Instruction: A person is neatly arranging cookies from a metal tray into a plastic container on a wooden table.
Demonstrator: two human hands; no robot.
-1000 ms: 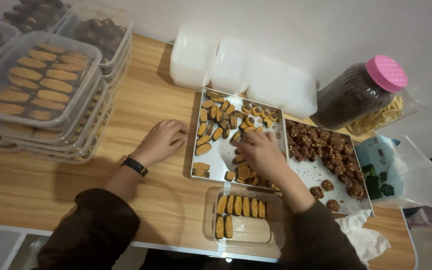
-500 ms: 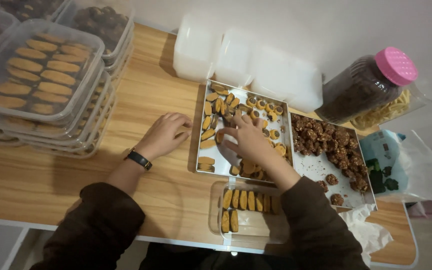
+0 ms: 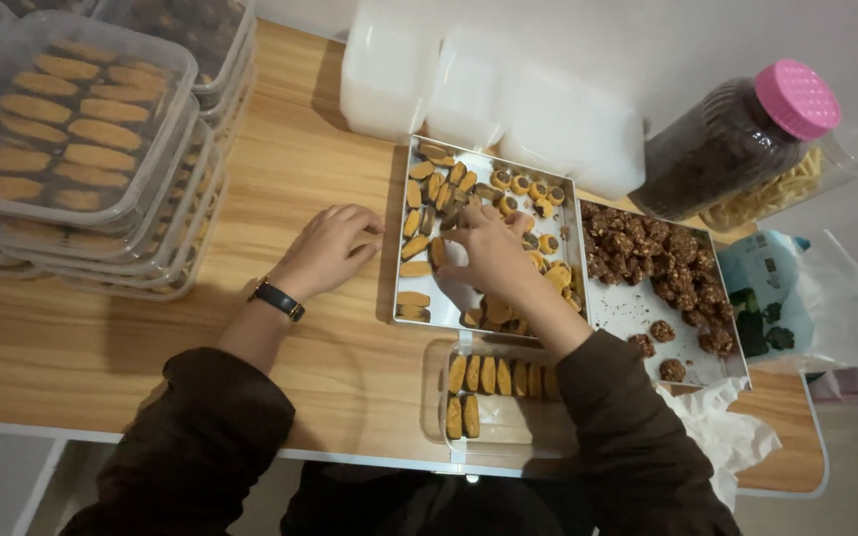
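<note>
**Over the metal tray, fingers bunched on the cookies**

Over the metal tray the right hand hovers with fingers bunched together at the orange cookies; whether they pinch one I cannot tell. The left hand rests loosely curled on the table, just beside the tray's left edge, holding nothing. Since a second ago the right hand has shifted up and left within the tray, while the left has barely moved. Below the right wrist sits a clear box, part filled with a row of cookies. Right of the grip lies a second tray of dark clusters, with a pink-lidded jar beyond. Stacked lidded boxes stand far left on the wooden table against a pale wall.
</note>
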